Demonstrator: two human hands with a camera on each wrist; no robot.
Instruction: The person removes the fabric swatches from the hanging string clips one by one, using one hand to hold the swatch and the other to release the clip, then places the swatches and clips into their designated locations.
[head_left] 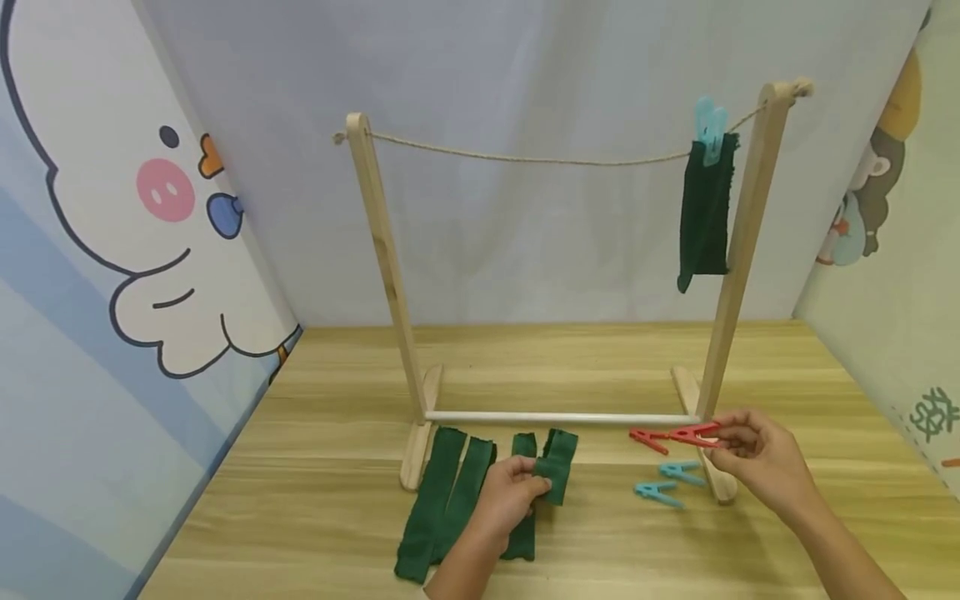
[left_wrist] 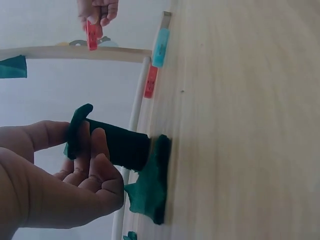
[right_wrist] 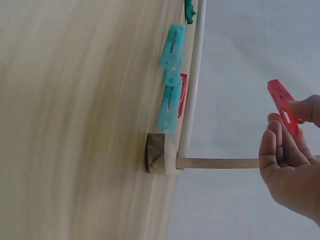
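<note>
Between thumb and fingers my left hand [head_left: 504,498] pinches a dark green cloth strip [head_left: 559,468], lifted off the table at the gripped end in the left wrist view. Other green strips [head_left: 435,508] lie flat around that hand, one partly hidden beneath it. My right hand [head_left: 772,462] pinches a red clothespin [right_wrist: 283,106], raised above the table near the right post. A second red clothespin [head_left: 649,440] and two light blue clothespins [head_left: 658,493] lie on the table nearby. On the rope [head_left: 517,159], two light blue clothespins [head_left: 711,132] clip a hanging green cloth [head_left: 707,212] at the right end.
A wooden rack stands on the wood-grain table [head_left: 600,550], with a left post [head_left: 386,267], a right post [head_left: 746,250] and a white crossbar [head_left: 562,417] low between the feet. Behind it is a pale wall [head_left: 525,250]; cartoon-printed panels [head_left: 97,275] flank the table.
</note>
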